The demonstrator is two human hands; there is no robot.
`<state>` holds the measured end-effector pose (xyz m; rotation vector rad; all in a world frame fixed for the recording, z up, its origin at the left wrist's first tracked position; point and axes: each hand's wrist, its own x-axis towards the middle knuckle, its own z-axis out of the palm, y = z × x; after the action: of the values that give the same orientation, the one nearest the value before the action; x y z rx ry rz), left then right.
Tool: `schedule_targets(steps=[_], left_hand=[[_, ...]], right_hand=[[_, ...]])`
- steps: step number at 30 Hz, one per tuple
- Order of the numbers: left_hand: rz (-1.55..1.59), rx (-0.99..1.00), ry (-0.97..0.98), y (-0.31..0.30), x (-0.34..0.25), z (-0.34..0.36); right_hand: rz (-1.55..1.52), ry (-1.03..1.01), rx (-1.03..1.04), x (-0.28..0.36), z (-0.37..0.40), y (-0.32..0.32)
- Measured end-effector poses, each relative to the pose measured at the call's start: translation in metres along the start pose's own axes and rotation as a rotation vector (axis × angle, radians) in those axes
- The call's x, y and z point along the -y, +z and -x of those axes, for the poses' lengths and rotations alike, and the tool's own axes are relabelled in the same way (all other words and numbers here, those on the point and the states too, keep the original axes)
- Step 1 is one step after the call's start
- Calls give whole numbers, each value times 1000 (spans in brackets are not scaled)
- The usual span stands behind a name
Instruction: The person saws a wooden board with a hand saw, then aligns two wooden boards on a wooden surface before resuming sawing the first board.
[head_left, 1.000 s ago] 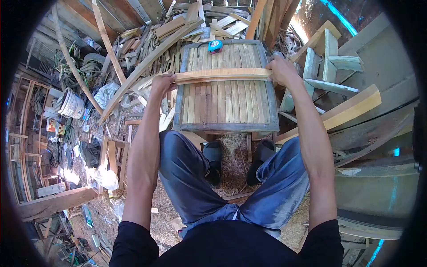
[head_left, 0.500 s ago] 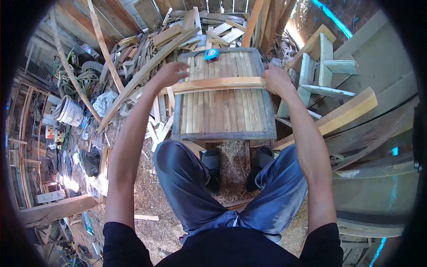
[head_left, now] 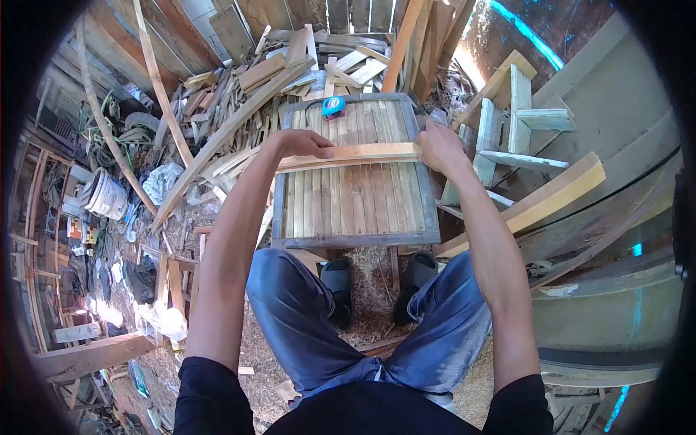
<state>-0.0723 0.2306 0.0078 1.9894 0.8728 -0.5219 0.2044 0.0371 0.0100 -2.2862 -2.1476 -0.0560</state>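
A pale wooden plank (head_left: 373, 152) lies crosswise over a slatted wooden tabletop (head_left: 355, 206) framed with darker boards. My right hand (head_left: 438, 145) is closed around the plank's right end, by the tabletop's right edge. Toward the plank's left side, my left hand (head_left: 301, 143) rests on it with the fingers bent over its upper edge; the hand and wrist hide part of the plank there. A blue tape measure (head_left: 333, 107) sits near the far edge of the tabletop, beyond the plank, touched by neither hand.
Scrap wood (head_left: 283, 72) is heaped behind the tabletop. To the right stand a whitish wooden frame (head_left: 518, 109) and a leaning board (head_left: 558, 196). A white bucket (head_left: 109, 194) is among clutter on the left. My knees and slippers (head_left: 337, 279) are close to the near edge.
My left hand has come down from above the plank onto it, its fingers closing. My right hand stays on the right end. The view has shifted slightly.
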Motion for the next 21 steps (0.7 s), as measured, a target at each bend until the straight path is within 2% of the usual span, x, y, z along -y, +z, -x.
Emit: schedule_targets(steps=[7,9,11,13,15,17,19,21], left_hand=[[-233,97,10,-11,-6,-19],[-318,146,39,-4,-13,-12],[-294,80,58,14,-16,5],[-498,-165,182,33,-22,23],[-547,-237,213,50,-7,22],[-521,-492,418,63,1,26],[-541,-540,381,73,0,27],[-545,-613,456,74,1,31]], right_hand=[[-37,44,-12,-3,-1,-1],[-41,83,96,-5,0,-3],[-84,40,106,0,13,-22],[-122,-3,103,2,21,-30],[-258,7,92,-1,27,-32],[-284,16,101,-5,31,-33],[-313,16,111,-6,34,-32],[-346,86,80,-6,38,-26]])
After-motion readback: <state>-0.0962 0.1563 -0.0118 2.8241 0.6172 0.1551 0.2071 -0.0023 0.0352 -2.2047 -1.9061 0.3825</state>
